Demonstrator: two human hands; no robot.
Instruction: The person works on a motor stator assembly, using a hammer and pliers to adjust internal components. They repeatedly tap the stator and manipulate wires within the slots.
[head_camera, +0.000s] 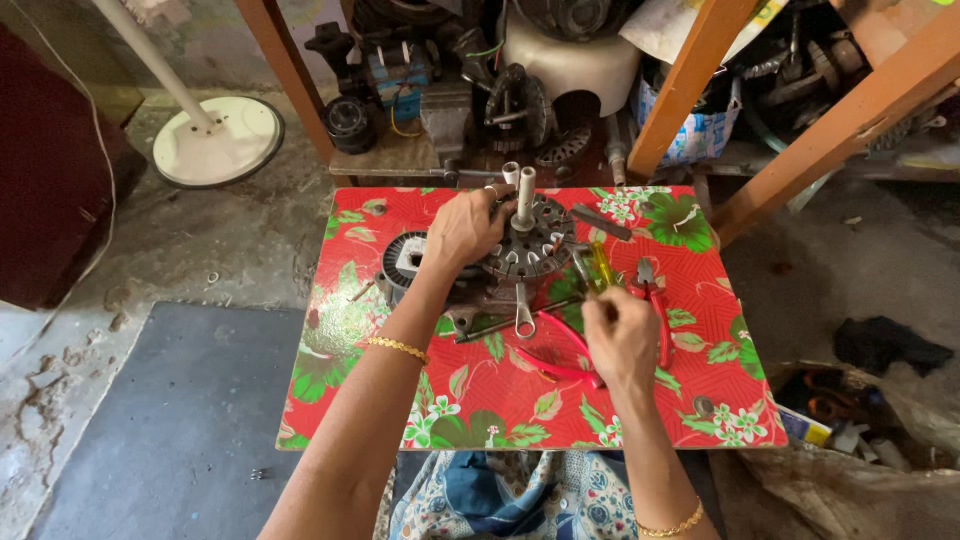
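Observation:
A round grey motor housing (535, 245) with a white shaft (524, 198) sticking up sits on a small table with a red flowered cover (700, 390). My left hand (462, 228) grips the housing's left side. My right hand (620, 335) holds a yellow-handled screwdriver (598, 268) whose tip points at the housing's right edge. A wound coil ring (403, 258) lies just left of the housing. A metal spanner (524, 312) and red-handled pliers (560, 355) lie in front of it.
Another red-handled tool (655, 305) lies to the right on the table. Behind the table, wooden legs (690, 80) frame a shelf crowded with motor parts (440, 90). A white fan base (218, 140) stands on the floor at left; a grey mat (180, 420) lies below.

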